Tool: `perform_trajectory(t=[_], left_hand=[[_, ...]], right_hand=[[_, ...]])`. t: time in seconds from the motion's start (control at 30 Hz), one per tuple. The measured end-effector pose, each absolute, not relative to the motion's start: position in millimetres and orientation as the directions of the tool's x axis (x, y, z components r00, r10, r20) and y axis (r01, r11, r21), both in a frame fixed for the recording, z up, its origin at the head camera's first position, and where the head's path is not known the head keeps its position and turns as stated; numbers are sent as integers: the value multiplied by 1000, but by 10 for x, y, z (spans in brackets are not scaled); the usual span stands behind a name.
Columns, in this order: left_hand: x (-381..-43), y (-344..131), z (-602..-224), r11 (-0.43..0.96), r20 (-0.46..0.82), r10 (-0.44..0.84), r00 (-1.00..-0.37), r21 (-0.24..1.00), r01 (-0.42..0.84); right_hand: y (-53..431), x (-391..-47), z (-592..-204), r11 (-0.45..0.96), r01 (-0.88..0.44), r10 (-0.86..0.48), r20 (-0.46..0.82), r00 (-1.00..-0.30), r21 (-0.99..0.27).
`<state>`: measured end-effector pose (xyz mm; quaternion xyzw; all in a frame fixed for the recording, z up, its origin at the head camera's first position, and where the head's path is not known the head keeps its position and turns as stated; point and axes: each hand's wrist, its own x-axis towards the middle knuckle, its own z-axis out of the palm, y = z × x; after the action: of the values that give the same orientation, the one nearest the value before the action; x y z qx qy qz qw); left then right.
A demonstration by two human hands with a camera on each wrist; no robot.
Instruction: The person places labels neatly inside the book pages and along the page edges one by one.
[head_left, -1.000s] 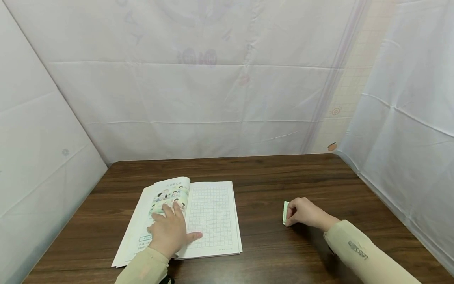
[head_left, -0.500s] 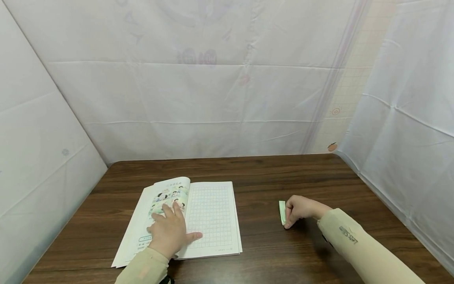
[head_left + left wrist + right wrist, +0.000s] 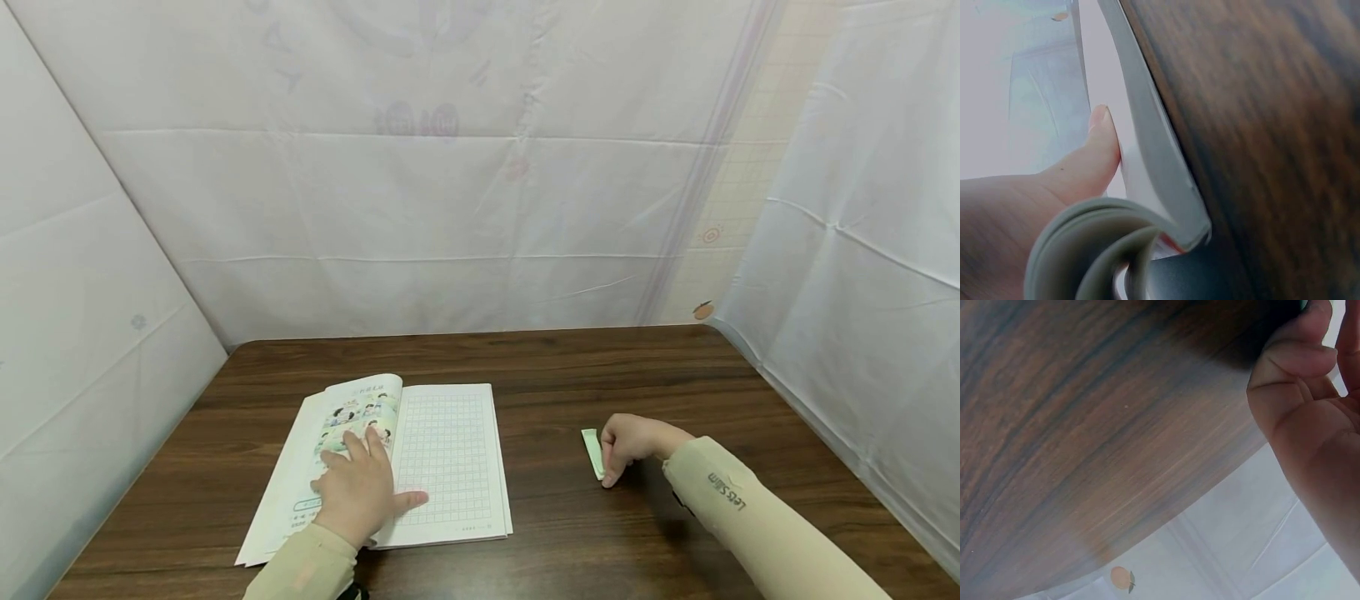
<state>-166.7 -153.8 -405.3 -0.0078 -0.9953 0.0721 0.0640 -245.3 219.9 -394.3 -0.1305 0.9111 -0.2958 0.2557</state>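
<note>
An open book (image 3: 450,458) lies on the left of the table, its left-hand pages bulging up and its right page printed with a grid. Across the illustrated left page my left hand (image 3: 356,485) rests with fingers spread, the thumb reaching onto the grid page. In the left wrist view that thumb (image 3: 1100,147) lies along the book's thick page block (image 3: 1160,150). To the right of the book, my right hand (image 3: 628,443) pinches the near end of a narrow pale green paper strip (image 3: 592,452). The right wrist view shows curled fingers (image 3: 1304,359), with the strip mostly hidden.
The brown wood-grain table (image 3: 540,367) extends behind and between both hands. White printed cloth (image 3: 450,208) hangs along its back edge, and more white sheeting (image 3: 885,250) lines the sides.
The right hand has shifted slightly left and toward me with the green strip, whose far end has swung left so more of it shows. The left hand and book stay put.
</note>
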Motion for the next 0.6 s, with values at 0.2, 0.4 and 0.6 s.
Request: perform_trajectory(t=[0.2, 0.4, 0.6], left_hand=[[-1671, -1538, -4058, 989, 134, 26, -991, -145, 6], [-1673, -1534, -4059, 989, 131, 23, -991, -146, 4], [-1670, -1537, -4055, 989, 125, 27, -992, -151, 8]], right_hand=[[2176, -2458, -3921, 811, -70, -377, -429, -821, -581], [2157, -2477, -3904, 835, -84, -380, -459, -803, -544], [2157, -2492, -3880, 843, -82, -382, -486, -786, -531]])
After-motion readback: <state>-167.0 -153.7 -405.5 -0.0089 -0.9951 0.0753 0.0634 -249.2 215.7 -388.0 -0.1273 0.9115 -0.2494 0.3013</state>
